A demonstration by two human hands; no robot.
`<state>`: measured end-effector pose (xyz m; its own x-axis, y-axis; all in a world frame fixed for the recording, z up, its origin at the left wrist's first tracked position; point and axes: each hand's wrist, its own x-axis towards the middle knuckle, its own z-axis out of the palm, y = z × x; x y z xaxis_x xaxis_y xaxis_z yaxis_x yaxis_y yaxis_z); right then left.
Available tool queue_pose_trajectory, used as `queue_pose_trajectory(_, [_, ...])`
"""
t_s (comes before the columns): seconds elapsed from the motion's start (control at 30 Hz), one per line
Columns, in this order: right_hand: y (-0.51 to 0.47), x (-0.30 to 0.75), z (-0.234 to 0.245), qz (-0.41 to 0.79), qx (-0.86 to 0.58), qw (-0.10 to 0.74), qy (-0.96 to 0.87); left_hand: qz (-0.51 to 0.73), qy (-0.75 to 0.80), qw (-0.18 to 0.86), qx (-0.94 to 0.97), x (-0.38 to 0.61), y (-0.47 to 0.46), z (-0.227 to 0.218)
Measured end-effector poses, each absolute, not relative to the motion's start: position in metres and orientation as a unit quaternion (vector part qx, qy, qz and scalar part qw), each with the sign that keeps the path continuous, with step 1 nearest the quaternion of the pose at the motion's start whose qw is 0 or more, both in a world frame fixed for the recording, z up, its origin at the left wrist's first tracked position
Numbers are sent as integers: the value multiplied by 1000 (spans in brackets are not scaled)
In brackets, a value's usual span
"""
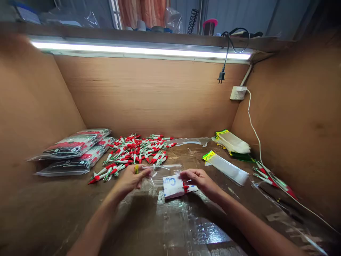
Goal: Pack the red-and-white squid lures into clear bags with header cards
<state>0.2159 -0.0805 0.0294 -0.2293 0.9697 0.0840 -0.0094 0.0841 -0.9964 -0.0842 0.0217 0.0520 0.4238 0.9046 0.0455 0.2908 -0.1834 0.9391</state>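
Note:
My left hand (135, 176), with a yellow band on one finger, pinches one end of a clear plastic bag (160, 174). Across from it, the bag's other end meets the curled fingertips of my right hand (198, 177); its thin edge is hard to see there. Just under the bag lies a white block with blue lettering (173, 186) on the table. A red piece (185, 187) shows against the block below my right fingers, partly hidden. Behind my left hand spreads a pile of red and white fishing lures (138, 149) with green netting-like parts.
Filled plastic packs (71, 149) are stacked at left. An open-ended clear sleeve with a yellow-green header (226, 169) lies at right, before a stack of similar sleeves (234, 142). More lures (269, 176) and a white cable (255, 131) run along the right wall.

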Motion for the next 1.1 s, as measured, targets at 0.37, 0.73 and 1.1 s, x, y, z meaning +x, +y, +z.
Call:
queue_pose_trajectory(0.37, [-81, 158, 31, 105, -451, 196, -864, 337, 463, 463, 677, -121, 31, 32])
queue_pose_trajectory(0.73, [-154, 223, -6, 42, -638, 237, -731, 317, 428, 484, 695, -100, 26, 15])
queue_pose_trajectory(1.1, [-181, 290, -27, -50, -782, 152, -602, 304, 407, 486, 711, -88, 20, 13])
